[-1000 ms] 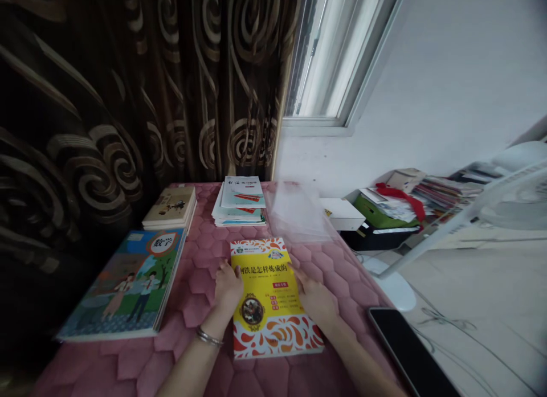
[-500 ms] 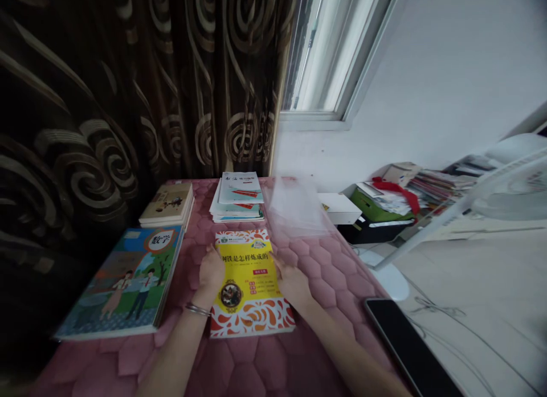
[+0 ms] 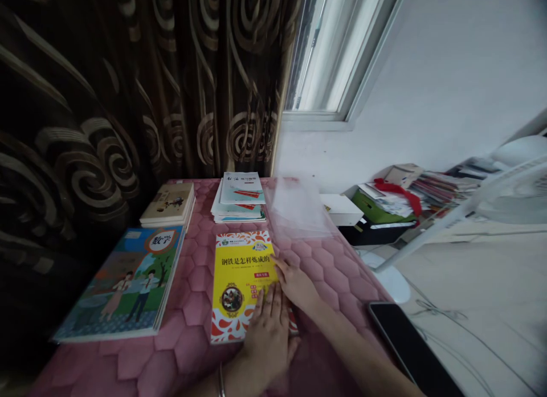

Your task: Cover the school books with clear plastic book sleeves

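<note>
1. Compared with the earlier frames, the left hand (image 3: 269, 334) has crossed from the book's left edge to its lower right part. The bangle (image 3: 221, 383) on that wrist now sits low at the bottom of the view. The yellow paperback (image 3: 239, 277) stays in about the same spot on the mat.
2. The hands are close together, almost touching, and neither is clamped on anything. The left lies flat with its fingers spread across the book's lower right part, partly covering the cover. The right hand (image 3: 294, 286) rests at the book's right edge, its fingertips on the cover.
3. The paperback lies flat on a pink quilted mat (image 3: 192, 351) stitched in hexagons. Its glossy cover is yellow, with orange and red swirls and a round picture.
4. A clear plastic sleeve (image 3: 299, 209) lies flat on the mat beyond the book. A stack of thin workbooks (image 3: 241, 197) sits beside it, and a small pile of books (image 3: 167, 203) lies further left.
5. A large maths textbook (image 3: 119, 283) lies left of the paperback, well clear of the hands.
6. Past the mat's far corner, a green container (image 3: 376, 206) carries papers, with a red scarf (image 3: 399, 193) draped nearby. A white box (image 3: 339, 209) stands just beside it.
7. A black tablet (image 3: 410, 346) lies along the mat's right edge.
</note>
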`<state>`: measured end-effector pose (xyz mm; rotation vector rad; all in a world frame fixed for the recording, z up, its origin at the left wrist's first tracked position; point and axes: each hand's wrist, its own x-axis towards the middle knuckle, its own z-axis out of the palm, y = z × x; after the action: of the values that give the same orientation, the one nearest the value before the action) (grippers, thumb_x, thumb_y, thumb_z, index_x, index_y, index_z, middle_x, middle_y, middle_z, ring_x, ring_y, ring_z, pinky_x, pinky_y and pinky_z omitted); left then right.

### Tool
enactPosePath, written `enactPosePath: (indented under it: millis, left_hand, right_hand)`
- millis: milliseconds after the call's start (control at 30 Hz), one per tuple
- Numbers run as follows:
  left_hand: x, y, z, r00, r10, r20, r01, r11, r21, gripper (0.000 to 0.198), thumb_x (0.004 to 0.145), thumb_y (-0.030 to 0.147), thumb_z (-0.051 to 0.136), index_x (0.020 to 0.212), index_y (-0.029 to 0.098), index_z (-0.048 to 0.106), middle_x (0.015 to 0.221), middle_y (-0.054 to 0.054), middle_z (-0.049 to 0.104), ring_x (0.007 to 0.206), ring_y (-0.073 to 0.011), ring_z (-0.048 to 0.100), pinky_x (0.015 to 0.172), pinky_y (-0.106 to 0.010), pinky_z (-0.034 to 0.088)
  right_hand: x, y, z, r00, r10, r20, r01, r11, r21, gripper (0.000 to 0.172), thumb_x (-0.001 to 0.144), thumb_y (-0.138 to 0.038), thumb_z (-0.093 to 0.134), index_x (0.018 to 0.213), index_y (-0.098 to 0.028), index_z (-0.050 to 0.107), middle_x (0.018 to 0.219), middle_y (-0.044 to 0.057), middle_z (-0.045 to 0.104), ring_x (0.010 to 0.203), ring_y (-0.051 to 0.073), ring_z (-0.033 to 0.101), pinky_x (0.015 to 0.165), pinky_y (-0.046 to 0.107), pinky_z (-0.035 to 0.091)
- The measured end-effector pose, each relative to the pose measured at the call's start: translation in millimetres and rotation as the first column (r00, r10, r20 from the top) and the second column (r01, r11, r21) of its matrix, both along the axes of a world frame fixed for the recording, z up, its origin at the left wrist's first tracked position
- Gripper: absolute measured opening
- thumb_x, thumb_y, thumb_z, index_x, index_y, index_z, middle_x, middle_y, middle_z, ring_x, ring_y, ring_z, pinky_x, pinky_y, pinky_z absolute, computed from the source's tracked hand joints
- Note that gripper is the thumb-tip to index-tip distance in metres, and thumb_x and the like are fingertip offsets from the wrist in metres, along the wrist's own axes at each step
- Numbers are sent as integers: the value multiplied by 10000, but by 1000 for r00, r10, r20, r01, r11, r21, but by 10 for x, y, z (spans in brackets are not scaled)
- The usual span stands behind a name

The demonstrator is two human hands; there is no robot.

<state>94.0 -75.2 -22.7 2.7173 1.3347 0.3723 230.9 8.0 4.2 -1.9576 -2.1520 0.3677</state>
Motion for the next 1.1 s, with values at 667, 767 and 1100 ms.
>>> enactPosePath:
  millis: [667,767,1100]
  left_hand:
    - [-217,-178,-65,962,-273,-19,268,955,-126,690,937,479,428,1530,192,223,1603,-76,123,1477,-307,152,1175,-492,216]
    - [-216,-184,-45,962,-273,-26,269,957,-112,689,935,457,434,1526,165,234,1599,-87,166,1479,-313,136,1180,-507,193]
    - [-175,-149,-200,964,-258,-61,256,966,-46,657,907,467,490,1484,183,355,1510,-88,420,1395,-291,358,1150,-461,245]
  right_hand:
    - [-94,929,226,995,-84,-61,89,993,80,399,1003,-313,341,1186,-182,671,1089,93,724,926,185,677,806,289,492]
    - [-216,910,322,998,-46,-40,50,991,121,389,1001,-226,325,1161,-138,669,1054,123,721,932,183,671,838,322,481]
    - [-1004,380,118,682,725,96,-731,670,127,554,945,-472,480,1414,-178,478,1501,93,429,1390,235,372,1174,427,242]
